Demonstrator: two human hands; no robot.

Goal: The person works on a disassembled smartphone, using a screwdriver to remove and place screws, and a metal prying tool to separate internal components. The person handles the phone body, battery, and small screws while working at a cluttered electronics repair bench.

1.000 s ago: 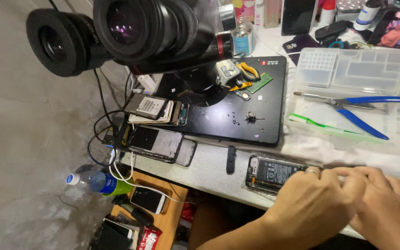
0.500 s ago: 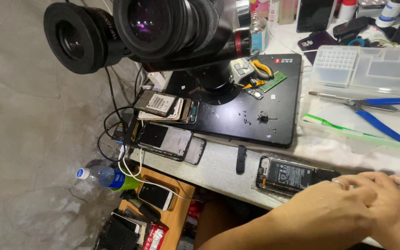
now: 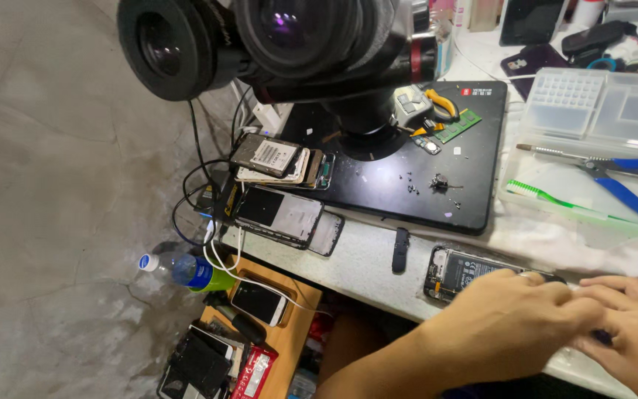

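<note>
Grey concrete floor lies beside a cluttered repair bench (image 3: 367, 258). Nearest the camera, the left hand (image 3: 515, 325) curls loosely over one end of an opened phone (image 3: 463, 271), fingers bent down on it; the right hand (image 3: 629, 325) meets it fingertip to fingertip, and whether either grips anything cannot be told. Just beyond the opened phone sits a black work mat (image 3: 407, 174), with a green toothbrush (image 3: 577, 210) and blue-handled pliers (image 3: 622, 177) to its right. Farther back, a microscope (image 3: 282, 44) looms above the mat.

Grey concrete floor (image 3: 53, 185) — cluttered white workbench (image 3: 363, 258).
</note>
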